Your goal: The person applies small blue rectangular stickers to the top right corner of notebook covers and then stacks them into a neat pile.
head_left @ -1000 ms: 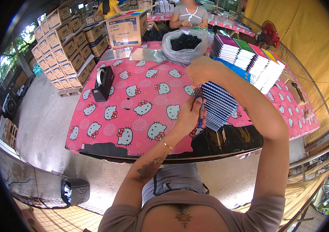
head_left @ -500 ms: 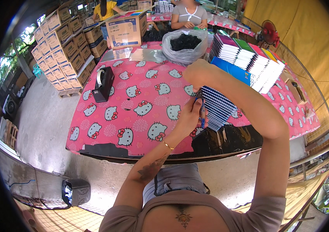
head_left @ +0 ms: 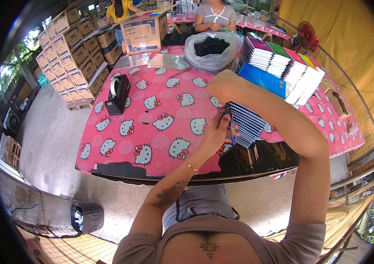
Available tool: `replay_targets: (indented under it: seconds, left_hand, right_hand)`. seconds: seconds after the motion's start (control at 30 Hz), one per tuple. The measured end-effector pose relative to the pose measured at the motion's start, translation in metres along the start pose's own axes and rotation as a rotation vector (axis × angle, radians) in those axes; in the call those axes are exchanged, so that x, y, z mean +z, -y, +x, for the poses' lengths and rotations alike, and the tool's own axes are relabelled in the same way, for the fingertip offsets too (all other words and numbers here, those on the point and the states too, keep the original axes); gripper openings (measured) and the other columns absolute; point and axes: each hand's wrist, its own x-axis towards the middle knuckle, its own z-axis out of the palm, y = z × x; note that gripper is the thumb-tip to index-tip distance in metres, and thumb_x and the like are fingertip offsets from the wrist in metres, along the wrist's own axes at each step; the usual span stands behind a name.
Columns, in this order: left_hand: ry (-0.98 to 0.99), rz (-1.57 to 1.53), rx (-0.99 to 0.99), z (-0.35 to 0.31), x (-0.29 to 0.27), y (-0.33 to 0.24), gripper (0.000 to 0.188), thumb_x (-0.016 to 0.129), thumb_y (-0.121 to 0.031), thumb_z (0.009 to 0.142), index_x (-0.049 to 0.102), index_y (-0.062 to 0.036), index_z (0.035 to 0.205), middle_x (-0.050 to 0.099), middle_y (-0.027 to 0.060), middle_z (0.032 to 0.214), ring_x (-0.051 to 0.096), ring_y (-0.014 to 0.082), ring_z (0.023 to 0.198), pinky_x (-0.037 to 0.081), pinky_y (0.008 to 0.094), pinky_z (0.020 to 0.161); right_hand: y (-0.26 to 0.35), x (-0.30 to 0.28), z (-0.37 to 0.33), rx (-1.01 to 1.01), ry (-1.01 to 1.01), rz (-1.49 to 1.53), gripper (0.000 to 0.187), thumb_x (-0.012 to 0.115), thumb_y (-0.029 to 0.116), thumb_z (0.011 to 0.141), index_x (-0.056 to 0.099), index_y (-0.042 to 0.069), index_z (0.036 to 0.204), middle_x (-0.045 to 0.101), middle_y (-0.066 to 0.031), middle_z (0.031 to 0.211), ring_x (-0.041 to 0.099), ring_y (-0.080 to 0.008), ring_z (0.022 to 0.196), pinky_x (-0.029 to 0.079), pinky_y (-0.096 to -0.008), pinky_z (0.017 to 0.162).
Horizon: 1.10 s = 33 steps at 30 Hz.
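A stack of spiral-bound notebooks (head_left: pixel 249 125) lies in front of me, rows of binding coils facing up. At its left side my left hand (head_left: pixel 217 134) is closed around blue-handled pliers (head_left: pixel 228 115), whose dark jaws point away from me toward the upper coils. My right hand (head_left: pixel 223 86) is bent over at the wrist just beyond the jaws, at the stack's far left corner. Its fingers are hidden behind the back of the hand, so I cannot tell what they hold. A blue-covered notebook (head_left: pixel 261 79) lies beyond my right forearm.
A black tape dispenser (head_left: pixel 118 94) stands left on the pink table (head_left: pixel 156 127). Farther back are a carton (head_left: pixel 140 35) and a clear bag of black coils (head_left: pixel 211 48). Notebook stacks (head_left: pixel 279 66) stand at right. A person (head_left: pixel 215 20) sits opposite.
Both hands stay at the notebook stack with almost no movement. The fingers of my left hand look slightly more spread along the pliers' handles.
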Motion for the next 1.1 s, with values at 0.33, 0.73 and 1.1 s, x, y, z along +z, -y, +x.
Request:
replay_targets:
  seconds: [0.33, 0.73, 1.1]
  left_hand:
    - [0.057, 0.067, -0.044, -0.01, -0.003, 0.011, 0.038, 0.043, -0.035, 0.105, 0.046, -0.0008, 0.12, 0.066, 0.0129, 0.092, 0.072, 0.0248, 0.078, 0.06, 0.0354, 0.062]
    - [0.031, 0.138, -0.01, 0.001, -0.008, 0.012, 0.03, 0.041, -0.033, 0.106, 0.048, -0.0037, 0.111, 0.066, 0.0097, 0.087, 0.071, 0.0193, 0.07, 0.052, 0.0287, 0.047]
    - [-0.016, 0.045, -0.068, -0.001, -0.009, 0.018, 0.04, 0.043, -0.035, 0.104, 0.042, -0.0017, 0.125, 0.067, 0.0153, 0.099, 0.073, 0.0278, 0.083, 0.061, 0.0394, 0.066]
  right_hand:
    - [0.004, 0.016, 0.01, 0.072, -0.12, 0.042, 0.017, 0.068, 0.018, 0.079, 0.076, 0.009, 0.091, 0.074, -0.012, 0.089, 0.072, -0.0304, 0.086, 0.055, -0.0436, 0.067]
    - [0.007, 0.019, 0.006, -0.002, -0.119, 0.033, 0.014, 0.067, 0.014, 0.077, 0.077, 0.008, 0.085, 0.074, -0.0106, 0.086, 0.072, -0.0284, 0.084, 0.055, -0.0425, 0.063]
    - [0.015, 0.024, 0.016, -0.006, -0.072, 0.058, 0.014, 0.074, 0.015, 0.073, 0.077, 0.009, 0.086, 0.074, -0.0096, 0.089, 0.072, -0.0289, 0.084, 0.056, -0.0421, 0.062]
